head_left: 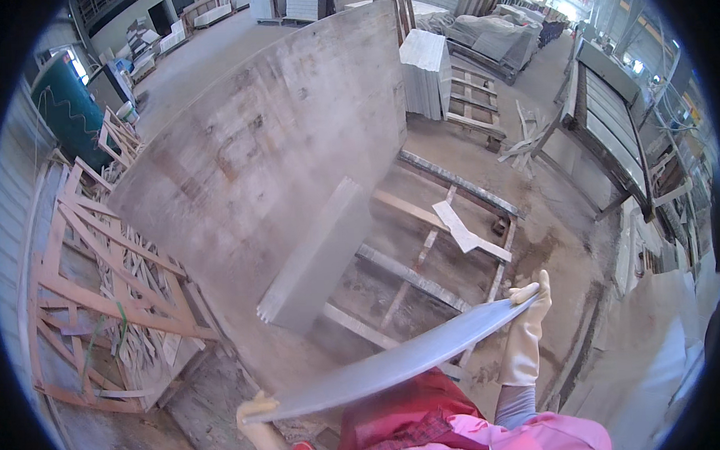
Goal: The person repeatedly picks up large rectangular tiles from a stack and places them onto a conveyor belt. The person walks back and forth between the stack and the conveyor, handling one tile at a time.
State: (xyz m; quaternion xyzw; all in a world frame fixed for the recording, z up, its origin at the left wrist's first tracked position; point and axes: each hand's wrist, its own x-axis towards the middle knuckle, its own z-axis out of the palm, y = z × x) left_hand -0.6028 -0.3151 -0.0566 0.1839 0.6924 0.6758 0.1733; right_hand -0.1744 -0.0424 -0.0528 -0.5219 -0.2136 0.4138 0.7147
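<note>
My pink top (554, 438) and red apron (406, 410) were nearest the eye, on my side of the stack (317, 258), and the slab (412, 356) lay just beyond them, between me and that stack. I had it clamped at both ends: the fingers of my left hand (258, 408) were closed on its left end, on my side of the stack's near end, and those of my right hand (539, 300) were curled over its right end, well apart from the stack and off to its right. What I minded was the angle. The slab's long axis ran left to right across my front, its right end higher in my view, while the stack's own length ran more steeply away from me, along the board (277, 109) behind it. My left hand looked the nearer to the stack; how high I held the slab, I could not tell. To the stack's right lay the frame (409, 276), a pale offcut (461, 230) across its bars.
</note>
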